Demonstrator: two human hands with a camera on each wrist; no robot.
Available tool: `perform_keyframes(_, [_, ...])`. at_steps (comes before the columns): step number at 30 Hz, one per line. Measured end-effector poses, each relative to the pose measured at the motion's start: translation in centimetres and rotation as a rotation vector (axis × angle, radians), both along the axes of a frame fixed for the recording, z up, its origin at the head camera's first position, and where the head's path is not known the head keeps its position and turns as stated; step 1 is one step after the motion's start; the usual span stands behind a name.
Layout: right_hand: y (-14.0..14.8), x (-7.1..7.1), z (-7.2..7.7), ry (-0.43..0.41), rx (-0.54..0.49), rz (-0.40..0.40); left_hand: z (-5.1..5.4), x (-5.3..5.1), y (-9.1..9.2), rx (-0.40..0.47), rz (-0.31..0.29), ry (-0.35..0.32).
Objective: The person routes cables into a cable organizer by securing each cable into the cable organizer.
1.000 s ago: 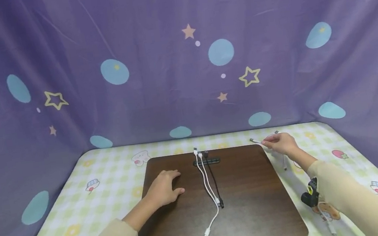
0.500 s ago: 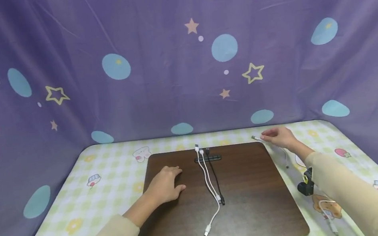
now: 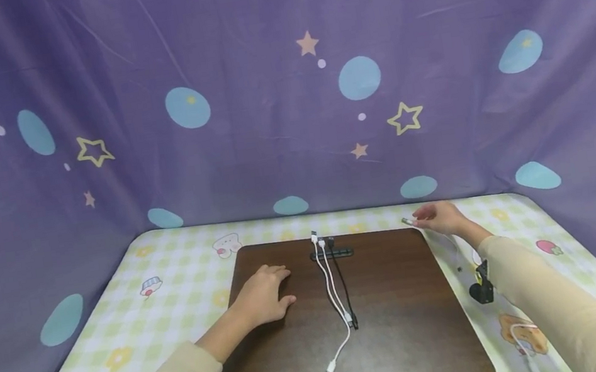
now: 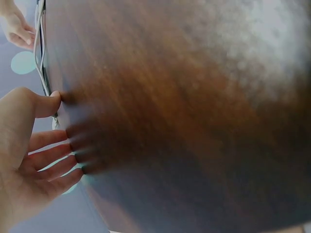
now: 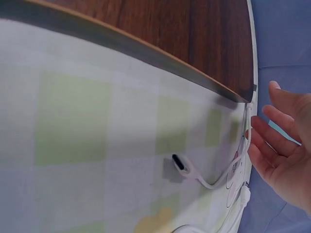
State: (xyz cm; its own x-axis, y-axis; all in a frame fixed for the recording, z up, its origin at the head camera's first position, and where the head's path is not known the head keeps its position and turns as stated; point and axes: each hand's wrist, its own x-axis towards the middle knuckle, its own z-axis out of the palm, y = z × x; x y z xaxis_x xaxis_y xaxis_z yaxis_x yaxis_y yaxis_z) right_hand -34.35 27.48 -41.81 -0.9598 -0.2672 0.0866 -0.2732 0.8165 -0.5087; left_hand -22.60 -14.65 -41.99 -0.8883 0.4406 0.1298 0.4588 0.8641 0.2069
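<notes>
White USB-C cable (image 5: 211,186): found on the checked tablecloth (image 3: 188,303), just outside the right edge of the wood-grain board (image 3: 409,323). Its USB-C plug (image 5: 180,166) points back beside that edge; its far plug (image 3: 407,221) sits just past the board's far right corner.

Right hand (image 3: 440,218): beside that corner, fingers half bent and spread, thumb clear of the fingertips. The fingertips are at the cable, but no pinch is evident; whether they touch it cannot be confirmed.

Left hand (image 3: 264,293): on the left part of the board, fingers spread and nearly straight, fingertips against the surface, nothing held.

Board contents: two white cables (image 3: 314,238) and one black cable (image 3: 342,275) run from the far edge toward the near edge, their upper ends crossing the dark clip strip (image 3: 344,252). Whether they are pressed into its slots cannot be determined.

Progress, in judgement: three cables appear dealt with as far as being laid over the strip. The cable at the right hand is outstanding, as is a second loose white cable (image 5: 245,194) on the cloth off the right edge. Stage assessed: past halfway, incomplete.
</notes>
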Motion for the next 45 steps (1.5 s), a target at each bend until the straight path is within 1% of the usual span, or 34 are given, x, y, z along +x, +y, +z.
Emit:
perform_keyframes(4, [0.1, -0.3, -0.3, 0.005, 0.043, -0.004, 0.3, 0.0, 0.1, -0.012, -0.004, -0.011])
perform_keyframes(10, [0.2, -0.5, -0.5, 0.002, 0.053, -0.011, 0.7, 0.0, 0.3, -0.022, -0.001, -0.040])
perform_keyframes(14, [0.1, -0.7, -0.5, -0.006, 0.061, -0.012, 0.8, 0.0, 0.4, -0.023, 0.008, -0.050])
perform_keyframes(21, [-0.1, -1.3, -0.9, 0.002, 0.095, -0.030, 0.7, -0.1, 0.4, -0.010, 0.010, -0.041])
perform_keyframes(30, [-0.6, -1.7, -1.0, 0.062, 0.108, -0.023, 0.7, -0.2, 0.2, -0.013, 0.019, -0.039])
perform_keyframes(37, [-1.1, -1.7, -1.2, 0.055, 0.103, -0.018, 0.6, -0.1, 0.0, 0.007, 0.022, -0.053])
perform_keyframes(40, [-1.0, -1.5, -1.1, 0.066, 0.102, -0.014, 0.7, -0.1, 0.1, 0.011, 0.019, -0.049])
perform_keyframes(45, [-0.7, -1.2, -0.7, 0.134, 0.125, -0.005, 0.7, -0.1, 0.1, 0.016, 0.022, -0.045])
